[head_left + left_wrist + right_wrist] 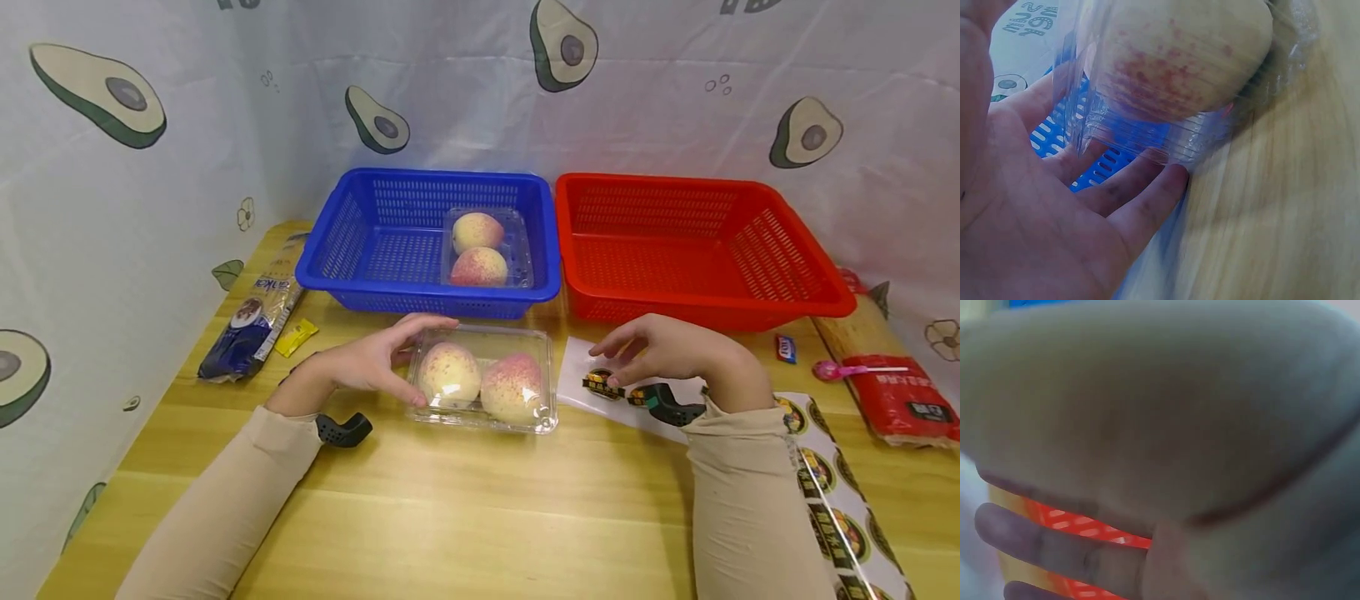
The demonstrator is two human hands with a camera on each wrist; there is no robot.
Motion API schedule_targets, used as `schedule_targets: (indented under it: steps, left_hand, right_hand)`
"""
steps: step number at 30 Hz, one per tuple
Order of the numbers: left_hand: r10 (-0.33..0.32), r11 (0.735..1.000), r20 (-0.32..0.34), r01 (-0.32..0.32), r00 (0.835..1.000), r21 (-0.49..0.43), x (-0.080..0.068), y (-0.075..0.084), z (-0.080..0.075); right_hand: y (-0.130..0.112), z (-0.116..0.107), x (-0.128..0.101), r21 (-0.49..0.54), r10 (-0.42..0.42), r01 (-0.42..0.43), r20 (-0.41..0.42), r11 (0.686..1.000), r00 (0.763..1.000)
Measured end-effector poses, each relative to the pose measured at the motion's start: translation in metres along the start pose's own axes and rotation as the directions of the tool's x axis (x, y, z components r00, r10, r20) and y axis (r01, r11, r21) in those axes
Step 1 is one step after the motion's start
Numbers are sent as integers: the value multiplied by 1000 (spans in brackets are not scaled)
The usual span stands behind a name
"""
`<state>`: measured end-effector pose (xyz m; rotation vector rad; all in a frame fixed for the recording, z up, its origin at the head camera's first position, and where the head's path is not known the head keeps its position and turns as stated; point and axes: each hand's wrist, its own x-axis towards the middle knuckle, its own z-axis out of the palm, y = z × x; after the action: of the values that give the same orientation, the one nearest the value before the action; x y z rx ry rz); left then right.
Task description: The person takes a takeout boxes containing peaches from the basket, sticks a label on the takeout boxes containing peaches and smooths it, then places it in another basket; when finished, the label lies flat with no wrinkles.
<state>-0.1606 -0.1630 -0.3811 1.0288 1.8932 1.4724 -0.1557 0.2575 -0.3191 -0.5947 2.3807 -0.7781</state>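
Note:
In the head view, a clear plastic clamshell box (546, 400) with two peaches (512, 387) inside lies on the wooden table. My left hand (367, 360) grips the left end of this box, thumb at the front corner and fingers round the back. From the left wrist view, the fingers (1154, 194) touch the box's clear side wall, close to one peach. My right hand (663, 346) hangs over a white sheet (572, 392) bearing black-and-gold stickers (602, 384). Its fingers are loosely bent and hold nothing. Its palm (1116, 425) fills most of the right wrist view.
Behind the box stands a blue basket (427, 293) holding another box of peaches (480, 267). A red basket (705, 304) sits beside it. Snack packets (258, 312) lie left; a lollipop (828, 370), red bag (903, 400) and sticker roll (840, 508) lie right.

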Motion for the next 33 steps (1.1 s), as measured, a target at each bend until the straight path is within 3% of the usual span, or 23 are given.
schedule_targets:
  steps: [16, 33]
  left_hand:
    - [-10, 1000, 3, 10, 1000, -13, 1, 2, 1]
    - [-1, 999, 12, 1, 1000, -38, 2, 1, 1]
  right_hand:
    - [17, 7, 15, -7, 42, -42, -6, 999, 999]
    - [13, 13, 22, 2, 140, -140, -26, 990, 990]
